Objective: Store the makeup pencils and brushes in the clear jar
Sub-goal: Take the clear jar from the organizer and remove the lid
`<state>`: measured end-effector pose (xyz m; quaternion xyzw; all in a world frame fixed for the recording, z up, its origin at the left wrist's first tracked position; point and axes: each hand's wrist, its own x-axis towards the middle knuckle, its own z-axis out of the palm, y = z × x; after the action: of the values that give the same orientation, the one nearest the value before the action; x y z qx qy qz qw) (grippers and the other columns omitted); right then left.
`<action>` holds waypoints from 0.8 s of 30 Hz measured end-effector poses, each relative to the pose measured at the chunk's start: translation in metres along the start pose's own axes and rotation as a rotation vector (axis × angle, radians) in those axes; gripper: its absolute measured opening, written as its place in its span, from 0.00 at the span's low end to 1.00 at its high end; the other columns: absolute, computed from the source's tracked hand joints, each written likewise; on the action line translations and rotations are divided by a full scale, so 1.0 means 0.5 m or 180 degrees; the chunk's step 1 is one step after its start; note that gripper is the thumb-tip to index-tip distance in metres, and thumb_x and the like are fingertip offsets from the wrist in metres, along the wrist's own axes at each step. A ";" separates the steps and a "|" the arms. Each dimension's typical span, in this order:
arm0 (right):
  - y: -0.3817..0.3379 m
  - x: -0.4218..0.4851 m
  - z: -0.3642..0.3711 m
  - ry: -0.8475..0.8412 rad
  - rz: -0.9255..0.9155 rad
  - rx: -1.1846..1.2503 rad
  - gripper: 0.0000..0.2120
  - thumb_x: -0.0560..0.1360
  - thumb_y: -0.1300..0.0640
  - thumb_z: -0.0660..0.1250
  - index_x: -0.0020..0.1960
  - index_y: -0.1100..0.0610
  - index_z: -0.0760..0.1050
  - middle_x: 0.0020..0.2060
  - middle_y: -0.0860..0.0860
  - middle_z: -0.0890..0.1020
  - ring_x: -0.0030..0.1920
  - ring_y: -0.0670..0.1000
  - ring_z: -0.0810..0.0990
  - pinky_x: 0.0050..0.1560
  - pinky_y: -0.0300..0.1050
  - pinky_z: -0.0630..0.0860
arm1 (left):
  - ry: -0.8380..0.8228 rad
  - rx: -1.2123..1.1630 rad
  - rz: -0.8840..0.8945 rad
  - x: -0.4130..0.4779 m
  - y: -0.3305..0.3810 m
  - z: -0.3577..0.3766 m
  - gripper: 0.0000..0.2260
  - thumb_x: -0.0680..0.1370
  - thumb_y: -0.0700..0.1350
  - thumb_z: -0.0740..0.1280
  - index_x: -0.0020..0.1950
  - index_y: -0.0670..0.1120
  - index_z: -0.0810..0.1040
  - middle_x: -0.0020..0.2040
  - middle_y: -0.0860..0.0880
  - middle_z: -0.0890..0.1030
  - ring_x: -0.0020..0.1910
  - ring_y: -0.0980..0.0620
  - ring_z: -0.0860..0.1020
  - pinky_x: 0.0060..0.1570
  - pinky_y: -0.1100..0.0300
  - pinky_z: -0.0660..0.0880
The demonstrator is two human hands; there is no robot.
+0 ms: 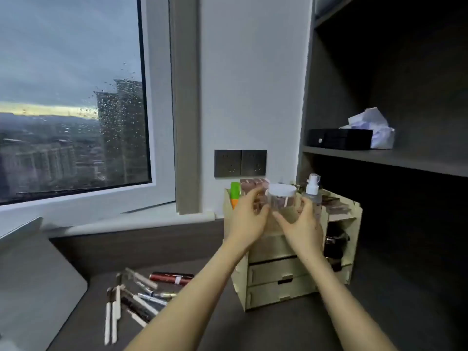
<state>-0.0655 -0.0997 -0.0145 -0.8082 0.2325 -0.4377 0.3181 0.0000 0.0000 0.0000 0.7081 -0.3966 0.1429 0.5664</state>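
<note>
Both hands are on the clear jar [281,201], up on top of the wooden organizer [291,269] at the back of the table [379,312]. Left hand [247,219] wraps the jar's left side, fingers curled round it; right hand [302,228] cups the right side, thumb reaching across the front. So each grip is closed on the jar, not spread. Jar stands upright, white lid [282,190] still on. A spray bottle [313,191] stands just beside it on the right, touching or nearly so; can't tell which.

Key relation: the pencils and brushes [134,297] lie loose on the table well apart from the jar, down and to the left of both hands, nearer the person. They lie in a rough fan, long axes mostly running from near-left to far-right, a few white ones almost straight front-to-back. A dark red tube [172,277] lies crosswise at the far edge of the pile.

Left hand is on the pile's side, so it's the natural one to pick up sticks; right hand is better placed to hold the jar.

My read: step in hand is fetching the jar. Nothing is stored yet. Next it needs to come down near the pile and the lid must come off. Risk: knocking the spray bottle as the jar lifts out.
</note>
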 end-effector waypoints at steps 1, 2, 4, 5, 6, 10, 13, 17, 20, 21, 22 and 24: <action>0.009 0.010 0.009 0.0022 -0.0020 0.0011 0.35 0.69 0.49 0.72 0.69 0.59 0.62 0.62 0.59 0.76 0.62 0.60 0.75 0.57 0.50 0.72 | 0.0003 -0.0048 -0.0020 0.010 -0.006 0.010 0.17 0.78 0.40 0.62 0.66 0.48 0.71 0.52 0.52 0.77 0.51 0.57 0.75 0.53 0.63 0.72; 0.015 0.019 0.016 0.0040 -0.0033 -0.0032 0.37 0.68 0.48 0.73 0.70 0.58 0.61 0.63 0.59 0.76 0.62 0.60 0.75 0.57 0.50 0.72 | 0.0016 -0.0033 -0.0022 0.020 -0.011 0.018 0.18 0.78 0.38 0.61 0.68 0.48 0.71 0.53 0.51 0.78 0.51 0.55 0.74 0.54 0.62 0.71; 0.033 0.031 0.032 -0.0040 0.0041 -0.0084 0.39 0.67 0.48 0.73 0.71 0.57 0.59 0.64 0.59 0.75 0.63 0.60 0.74 0.57 0.50 0.72 | 0.0029 0.0026 -0.0023 0.028 -0.025 0.034 0.18 0.79 0.38 0.59 0.69 0.46 0.70 0.58 0.47 0.78 0.55 0.53 0.74 0.55 0.65 0.67; 0.043 0.038 0.040 -0.0081 0.0094 -0.0060 0.40 0.67 0.48 0.74 0.72 0.57 0.58 0.64 0.58 0.75 0.63 0.60 0.74 0.57 0.50 0.72 | 0.0010 -0.0008 -0.0021 0.030 -0.034 0.043 0.17 0.80 0.38 0.58 0.69 0.46 0.69 0.62 0.47 0.76 0.59 0.52 0.73 0.57 0.68 0.65; 0.050 0.043 0.047 -0.0113 0.0144 -0.0019 0.39 0.67 0.49 0.74 0.72 0.57 0.58 0.64 0.57 0.75 0.63 0.59 0.74 0.58 0.51 0.72 | -0.0030 -0.0055 -0.0029 0.027 -0.038 0.050 0.17 0.80 0.38 0.57 0.69 0.46 0.69 0.65 0.47 0.74 0.63 0.52 0.71 0.58 0.69 0.63; 0.067 0.050 0.060 -0.0117 0.0152 0.0288 0.36 0.67 0.52 0.74 0.70 0.55 0.62 0.62 0.55 0.77 0.63 0.57 0.76 0.60 0.54 0.74 | -0.0090 -0.0389 -0.0124 0.026 -0.047 0.057 0.17 0.81 0.40 0.57 0.69 0.47 0.69 0.68 0.49 0.71 0.67 0.53 0.68 0.64 0.66 0.61; 0.048 0.050 0.044 0.0003 0.0116 0.0479 0.38 0.66 0.50 0.75 0.70 0.53 0.63 0.63 0.53 0.77 0.62 0.54 0.76 0.60 0.50 0.74 | -0.0092 -0.0813 -0.0132 0.029 -0.033 0.046 0.17 0.81 0.41 0.58 0.69 0.51 0.69 0.64 0.48 0.76 0.62 0.50 0.73 0.64 0.52 0.69; -0.028 0.028 -0.005 0.0373 -0.0248 0.0752 0.36 0.66 0.52 0.76 0.69 0.55 0.64 0.60 0.52 0.79 0.56 0.46 0.76 0.52 0.30 0.71 | 0.0005 -0.0979 0.0233 0.016 0.029 0.004 0.18 0.80 0.41 0.58 0.69 0.57 0.67 0.56 0.62 0.75 0.59 0.59 0.73 0.61 0.55 0.70; -0.094 -0.013 -0.032 0.0612 -0.0577 0.0801 0.35 0.66 0.47 0.75 0.68 0.52 0.64 0.59 0.50 0.79 0.55 0.46 0.78 0.51 0.31 0.74 | 0.0192 -0.1000 0.0622 -0.008 0.076 -0.051 0.20 0.78 0.41 0.59 0.69 0.55 0.67 0.57 0.56 0.76 0.58 0.59 0.73 0.59 0.61 0.70; -0.110 -0.030 -0.035 0.0610 -0.0627 0.0800 0.36 0.65 0.43 0.74 0.68 0.50 0.64 0.59 0.49 0.79 0.57 0.47 0.79 0.54 0.42 0.77 | 0.0240 -0.0975 0.0733 -0.025 0.084 -0.071 0.19 0.79 0.40 0.59 0.69 0.54 0.67 0.58 0.52 0.76 0.56 0.61 0.74 0.56 0.65 0.70; -0.123 -0.050 -0.033 0.0568 -0.0651 0.0845 0.37 0.64 0.40 0.73 0.68 0.48 0.63 0.59 0.49 0.79 0.58 0.49 0.79 0.55 0.50 0.78 | 0.0274 -0.0949 0.0830 -0.044 0.089 -0.092 0.19 0.79 0.39 0.59 0.69 0.52 0.66 0.58 0.49 0.76 0.55 0.62 0.74 0.53 0.68 0.70; -0.140 -0.095 -0.022 0.0389 -0.0652 0.0987 0.39 0.62 0.36 0.70 0.68 0.46 0.62 0.60 0.49 0.79 0.58 0.51 0.79 0.54 0.56 0.79 | 0.0340 -0.0823 0.0921 -0.087 0.081 -0.135 0.19 0.79 0.39 0.59 0.69 0.51 0.67 0.56 0.49 0.75 0.53 0.61 0.74 0.51 0.69 0.69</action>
<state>-0.0921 -0.0238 0.0136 -0.7409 0.0977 -0.5466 0.3779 -0.0406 0.0775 0.0212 0.5565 -0.4786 0.2080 0.6465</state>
